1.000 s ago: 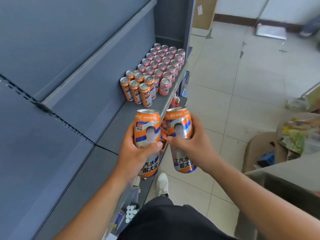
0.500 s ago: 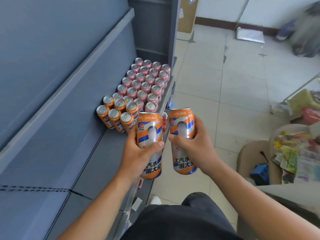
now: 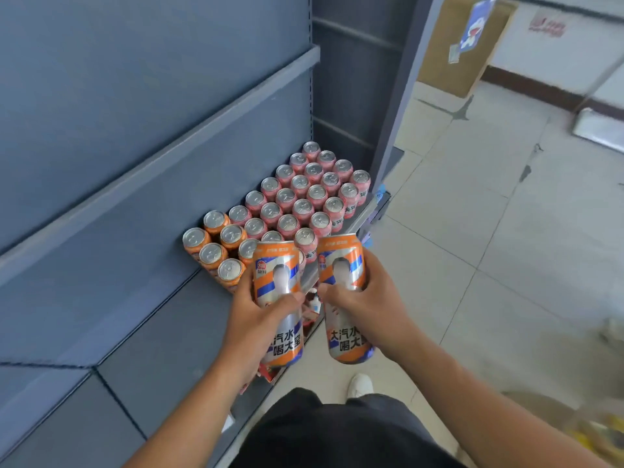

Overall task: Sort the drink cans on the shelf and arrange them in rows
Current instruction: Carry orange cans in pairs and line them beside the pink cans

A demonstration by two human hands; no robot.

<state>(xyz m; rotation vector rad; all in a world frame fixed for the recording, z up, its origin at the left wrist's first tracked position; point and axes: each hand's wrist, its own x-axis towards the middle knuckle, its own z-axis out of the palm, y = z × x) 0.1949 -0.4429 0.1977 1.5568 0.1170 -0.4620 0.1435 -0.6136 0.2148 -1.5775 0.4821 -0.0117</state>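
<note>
Two orange cans, one gripped in the left hand (image 3: pixel 256 319) and one (image 3: pixel 344 298) in the right hand (image 3: pixel 368 305), hang upright over the grey shelf's (image 3: pixel 162 339) front edge, just before the shelved orange cans (image 3: pixel 219 248) and pink rows (image 3: pixel 304 190).

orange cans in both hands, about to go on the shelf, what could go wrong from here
1. Each of the hands, left hand and right hand, holds a can, the left can and the right can. With no free hand, setting one down may knock the tightly packed orange cans on the shelf.
2. The front pink cans stand near the shelf edge; a nudge could tip one to the floor.
3. The orange can might land among the pink rows, mixing the sorts.
</note>
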